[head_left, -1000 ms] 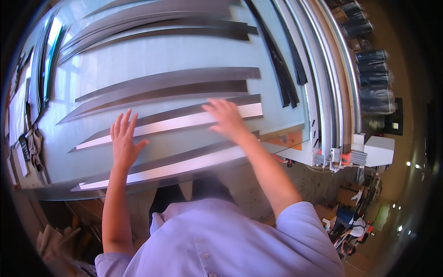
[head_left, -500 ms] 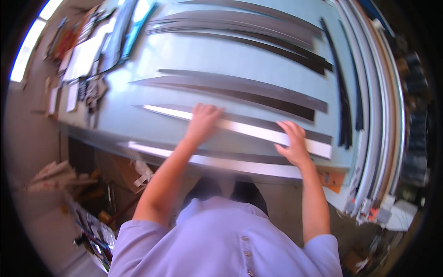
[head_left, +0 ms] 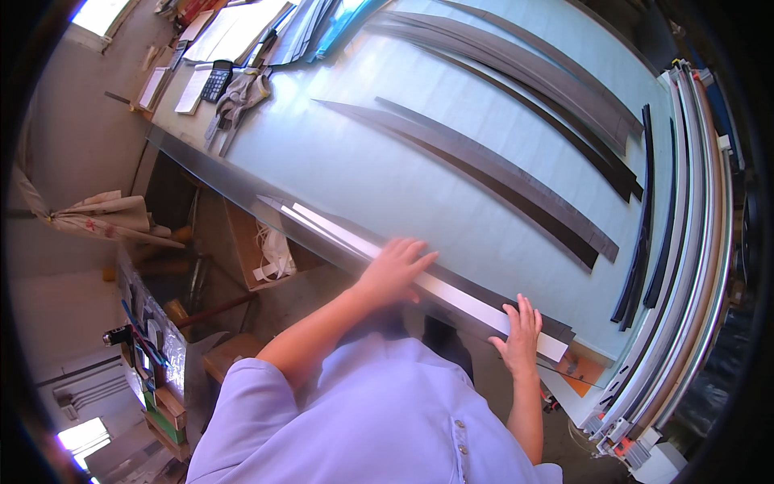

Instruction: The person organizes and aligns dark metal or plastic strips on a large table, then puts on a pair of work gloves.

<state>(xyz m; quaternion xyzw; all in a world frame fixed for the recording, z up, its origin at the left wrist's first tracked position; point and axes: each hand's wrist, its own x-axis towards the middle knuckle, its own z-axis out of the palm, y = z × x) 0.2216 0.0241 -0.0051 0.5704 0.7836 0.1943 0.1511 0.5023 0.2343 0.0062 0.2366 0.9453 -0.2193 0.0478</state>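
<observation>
Along the table's near edge lie long dark grey strips [head_left: 476,289] with white strips [head_left: 451,295] on top. My left hand [head_left: 397,270] rests on them near the middle, fingers spread and flat. Toward their right end my right hand [head_left: 521,332] touches the strips, its fingers stretched and the thumb apart. Neither hand is closed round anything. Farther back lies a pair of grey and dark brown strips [head_left: 492,169]. How the strips under my hands overlap is partly hidden by my fingers.
More grey strips [head_left: 524,73] lie at the back of the glass-topped table [head_left: 322,161]. Black strips [head_left: 635,234] and long rails [head_left: 701,242] run along the right. A calculator [head_left: 216,81], papers [head_left: 234,32] and gloves [head_left: 242,95] sit at the left. Below stands an open box [head_left: 242,242].
My hands have brought the white and grey strips nearer, from mid-table to the pair at the near edge. The view has turned, so the table looks more slanted.
</observation>
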